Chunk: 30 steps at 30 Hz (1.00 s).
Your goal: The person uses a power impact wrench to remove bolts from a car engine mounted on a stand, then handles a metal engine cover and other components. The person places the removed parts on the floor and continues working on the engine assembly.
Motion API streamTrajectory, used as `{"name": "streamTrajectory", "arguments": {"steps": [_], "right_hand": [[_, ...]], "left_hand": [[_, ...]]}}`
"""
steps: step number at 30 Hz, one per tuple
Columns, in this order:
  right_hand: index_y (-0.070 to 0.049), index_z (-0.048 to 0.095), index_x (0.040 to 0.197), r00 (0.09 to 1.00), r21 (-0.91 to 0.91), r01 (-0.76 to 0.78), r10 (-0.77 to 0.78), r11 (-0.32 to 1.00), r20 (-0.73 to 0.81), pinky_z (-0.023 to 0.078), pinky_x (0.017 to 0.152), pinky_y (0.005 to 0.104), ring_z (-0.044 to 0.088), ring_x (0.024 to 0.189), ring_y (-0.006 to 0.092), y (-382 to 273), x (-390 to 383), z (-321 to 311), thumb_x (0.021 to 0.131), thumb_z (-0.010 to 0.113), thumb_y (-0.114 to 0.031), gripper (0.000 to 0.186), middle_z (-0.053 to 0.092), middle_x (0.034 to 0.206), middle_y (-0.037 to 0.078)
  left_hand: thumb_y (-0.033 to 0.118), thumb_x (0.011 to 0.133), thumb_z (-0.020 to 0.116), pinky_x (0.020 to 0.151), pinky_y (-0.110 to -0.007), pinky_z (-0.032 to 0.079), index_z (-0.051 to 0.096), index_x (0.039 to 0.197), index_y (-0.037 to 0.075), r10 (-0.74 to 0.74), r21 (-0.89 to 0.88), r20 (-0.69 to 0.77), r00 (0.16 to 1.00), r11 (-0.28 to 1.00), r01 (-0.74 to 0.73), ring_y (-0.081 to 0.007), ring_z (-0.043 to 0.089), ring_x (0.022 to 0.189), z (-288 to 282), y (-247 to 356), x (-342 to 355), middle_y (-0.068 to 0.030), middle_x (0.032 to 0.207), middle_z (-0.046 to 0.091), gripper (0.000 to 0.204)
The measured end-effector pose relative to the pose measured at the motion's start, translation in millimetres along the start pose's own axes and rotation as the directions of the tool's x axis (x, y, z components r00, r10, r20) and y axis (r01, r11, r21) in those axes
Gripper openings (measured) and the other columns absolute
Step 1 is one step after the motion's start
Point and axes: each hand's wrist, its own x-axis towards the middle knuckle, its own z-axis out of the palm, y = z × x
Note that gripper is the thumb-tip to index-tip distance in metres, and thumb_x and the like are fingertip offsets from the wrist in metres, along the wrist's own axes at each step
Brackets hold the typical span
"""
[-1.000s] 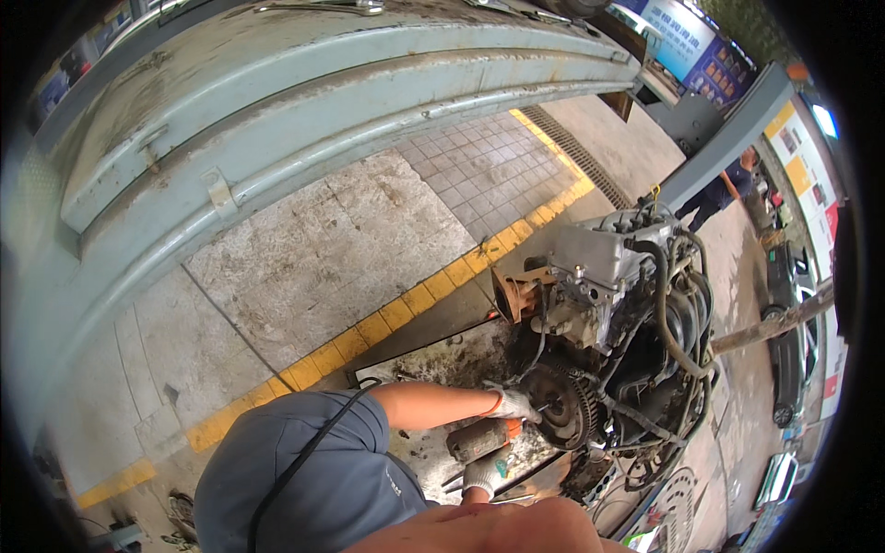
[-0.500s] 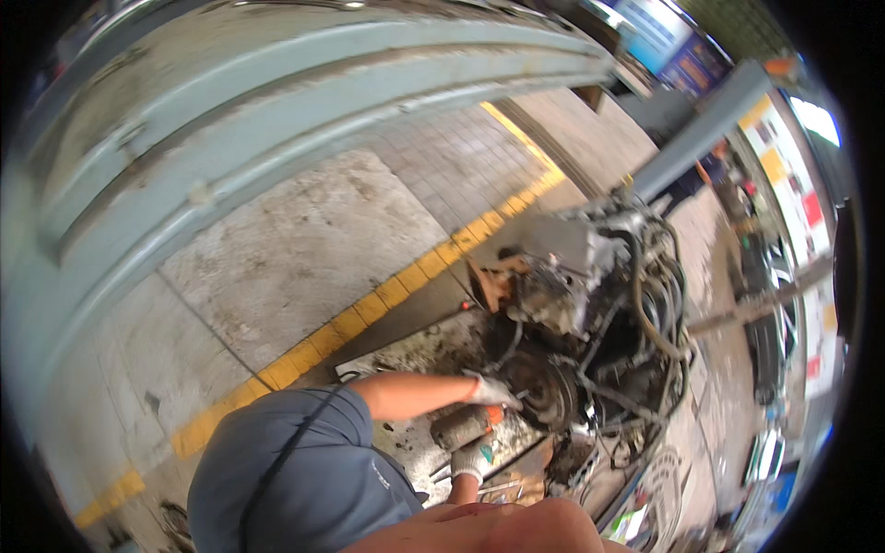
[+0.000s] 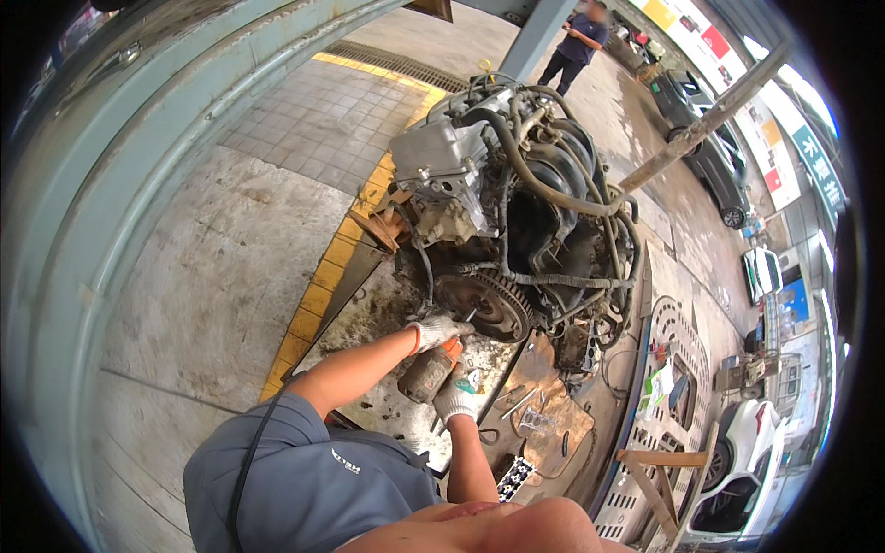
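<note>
The floor [image 3: 263, 240] and engine [image 3: 516, 210] were swung leftward in view; the power tool [image 3: 425, 377] was kept near the flywheel [image 3: 486, 311], gripped by the right hand [image 3: 457, 399], work there seemingly undisturbed. The left hand [image 3: 440, 332] was set by the tool's nose, grip unclear.

The knitted cloth gloves [image 3: 458, 401] look matt, the power tool [image 3: 425, 376] scuffed and dull. The toothed flywheel [image 3: 499, 305] is dark, grimy metal; the engine cover [image 3: 427, 152], farther off, smoother silvery metal.
</note>
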Motion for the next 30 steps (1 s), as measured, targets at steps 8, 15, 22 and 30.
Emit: {"name": "streamTrajectory", "arguments": {"steps": [8,15,22,30], "right_hand": [[-0.003,0.042,0.145,0.999,0.003,0.0,0.0,1.0,0.043,0.052,0.095,0.0454,0.064,0.114,0.0446,-2.5,7.5,1.7,0.083,0.073,-0.033,0.077,0.066,0.123,0.028],[-0.005,0.034,0.154,0.995,-0.049,-0.027,0.032,0.998,0.098,0.051,0.099,0.0434,0.062,0.12,0.0424,-18.8,4.9,-17.2,0.083,0.071,-0.029,0.083,0.063,0.13,0.027],[-0.008,0.032,0.155,0.998,-0.053,-0.026,0.029,0.998,0.063,0.052,0.095,0.0423,0.065,0.113,0.0414,15.3,13.2,10.5,0.084,0.07,-0.025,0.082,0.067,0.124,0.025],[-0.006,0.048,0.137,0.998,-0.028,0.054,-0.054,0.998,-0.022,0.051,0.1,0.0483,0.063,0.116,0.0448,8.3,15.1,16.7,0.081,0.071,-0.018,0.062,0.064,0.126,0.028]], "left_hand": [[0.068,0.085,0.071,0.089,-0.04,0.049,0.075,0.112,-0.003,0.036,-0.101,0.027,0.999,0.994,-0.033,-0.0244,0.063,0.103,-5.0,-16.3,11.4,-0.0188,0.115,0.073,0.076],[0.057,0.089,0.073,0.1,-0.035,0.047,0.07,0.128,-0.001,-0.006,-0.242,0.097,0.995,0.97,0.029,-0.0245,0.063,0.116,-4.9,-35.4,30.5,-0.0178,0.13,0.068,0.07],[0.067,0.084,0.071,0.106,-0.038,0.044,0.068,0.128,-0.003,-0.11,0.017,0.055,0.992,0.994,0.11,-0.0264,0.059,0.126,-2.5,3.4,4.9,-0.0197,0.135,0.065,0.083],[0.062,0.086,0.073,0.107,-0.033,0.045,0.071,0.129,0.008,0.024,-0.181,0.068,0.997,0.983,-0.011,-0.0214,0.062,0.119,1.7,-52.7,47.9,-0.0169,0.13,0.068,0.069]]}}
